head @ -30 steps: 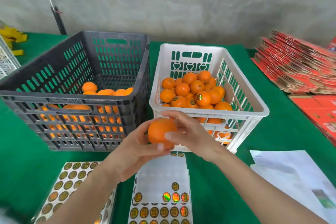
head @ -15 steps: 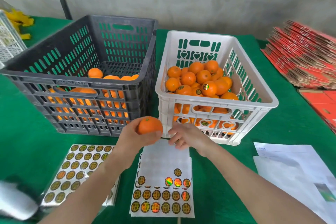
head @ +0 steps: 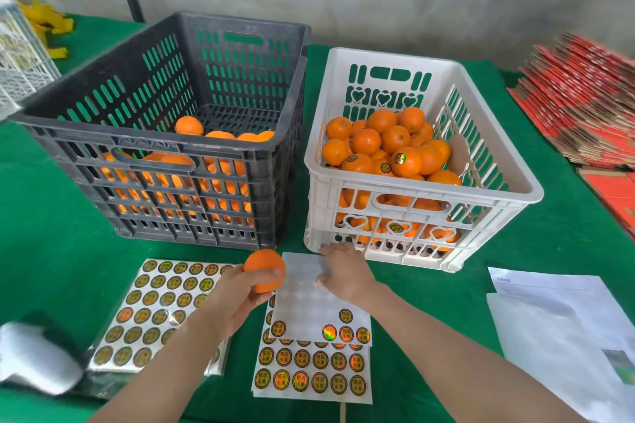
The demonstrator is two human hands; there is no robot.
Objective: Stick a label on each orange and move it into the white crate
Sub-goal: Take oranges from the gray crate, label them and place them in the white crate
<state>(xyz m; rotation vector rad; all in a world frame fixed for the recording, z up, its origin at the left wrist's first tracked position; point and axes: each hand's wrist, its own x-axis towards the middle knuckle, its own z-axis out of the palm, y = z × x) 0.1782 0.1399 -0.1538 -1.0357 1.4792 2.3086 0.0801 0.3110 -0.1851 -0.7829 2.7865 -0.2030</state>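
Right in front of the white crate (head: 391, 57), by its near left corner, a left hand (head: 237, 302) holds one orange (head: 264, 269) up off the green counter (head: 51, 233). The fingers (head: 275, 273) curl round the orange and grip it.

Just right of the orange, close to the foot of the white crate, the right hand (head: 343, 273) lies on a peeled sheet (head: 309, 306). That sheet is mostly bare, with only a few round labels (head: 346, 333) left along its near edge. The right hand's fingers (head: 331, 251) bend down onto the far end of the sheet, close together. I cannot tell if they pinch a label or just press the paper.

Under the peeled sheet lies a full sheet (head: 309, 374) with rows of gold labels. One more sheet, the left sheet (head: 161, 306), lies in front of the black crate (head: 86, 132), partly under the left arm.

The white crate holds a big heap of oranges (head: 388, 148), and some show a label on top. The black crate stands just left of the white crate, side by side, nearly touching, and more fruit (head: 192, 125) sits low inside it. White papers (head: 556, 319) lie on the counter to the near right of the white crate. A pile of red card (head: 584, 106) lies flat, further off to its right.
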